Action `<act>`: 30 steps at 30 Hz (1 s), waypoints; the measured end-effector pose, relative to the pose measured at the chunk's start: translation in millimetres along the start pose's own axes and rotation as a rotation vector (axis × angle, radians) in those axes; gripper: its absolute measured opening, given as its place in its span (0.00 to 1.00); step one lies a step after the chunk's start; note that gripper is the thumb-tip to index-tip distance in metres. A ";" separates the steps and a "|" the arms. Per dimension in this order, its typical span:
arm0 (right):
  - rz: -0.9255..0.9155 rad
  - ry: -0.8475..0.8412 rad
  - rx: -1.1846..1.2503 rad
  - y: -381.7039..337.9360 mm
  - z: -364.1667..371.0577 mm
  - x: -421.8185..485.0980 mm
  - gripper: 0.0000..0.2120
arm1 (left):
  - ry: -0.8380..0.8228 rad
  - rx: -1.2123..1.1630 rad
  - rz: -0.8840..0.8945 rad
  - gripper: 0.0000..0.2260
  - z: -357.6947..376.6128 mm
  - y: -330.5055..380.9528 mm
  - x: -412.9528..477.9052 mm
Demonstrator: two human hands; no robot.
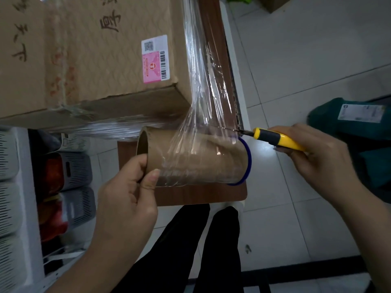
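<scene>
A large cardboard box (88,51) lies on a brown wooden table (213,49), with clear stretch film (203,85) wrapped around its near corner. The film runs down to a cardboard roll (198,159) with a blue rim at its right end. My left hand (129,193) grips the roll's left end, thumb on the outside. My right hand (317,153) holds a yellow and black utility knife (275,138). Its blade touches the stretched film just above the roll's right end.
Grey slotted baskets (72,172) with red items stand on a white rack at the left. A dark green parcel (357,123) with a white label lies on the tiled floor at the right. My legs in black trousers (201,246) are below the table's corner.
</scene>
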State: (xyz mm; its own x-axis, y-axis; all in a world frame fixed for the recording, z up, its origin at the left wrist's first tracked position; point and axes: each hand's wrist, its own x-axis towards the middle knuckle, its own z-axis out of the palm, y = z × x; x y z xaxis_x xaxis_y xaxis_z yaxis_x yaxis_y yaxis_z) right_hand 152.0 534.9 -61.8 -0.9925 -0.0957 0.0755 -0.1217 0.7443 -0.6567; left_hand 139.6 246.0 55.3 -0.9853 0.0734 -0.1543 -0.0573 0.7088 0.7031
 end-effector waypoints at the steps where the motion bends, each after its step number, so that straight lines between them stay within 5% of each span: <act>1: 0.020 0.008 0.000 3.1 -1.7 -2.2 0.16 | -0.002 0.002 0.006 0.09 -0.4 0.2 -0.1; 5: 0.091 0.058 0.022 5.2 -8.9 -7.7 0.14 | 0.000 0.022 0.021 0.10 0.4 0.6 -0.1; 15: -0.076 -0.029 -0.050 -26.2 8.6 23.8 0.23 | 0.003 0.046 0.031 0.08 1.9 0.0 -0.8; 30: 0.039 -0.156 -0.183 33.4 9.4 -12.5 0.15 | 0.014 0.202 0.113 0.08 2.9 -9.6 0.0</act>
State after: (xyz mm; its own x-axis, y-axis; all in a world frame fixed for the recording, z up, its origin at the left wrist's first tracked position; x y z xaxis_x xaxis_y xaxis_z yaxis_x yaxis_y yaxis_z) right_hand 160.4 554.8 -91.7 -0.9851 -0.1552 -0.0736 -0.0968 0.8555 -0.5087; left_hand 140.6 241.2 46.5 -0.9859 0.1513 -0.0715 0.0856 0.8230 0.5616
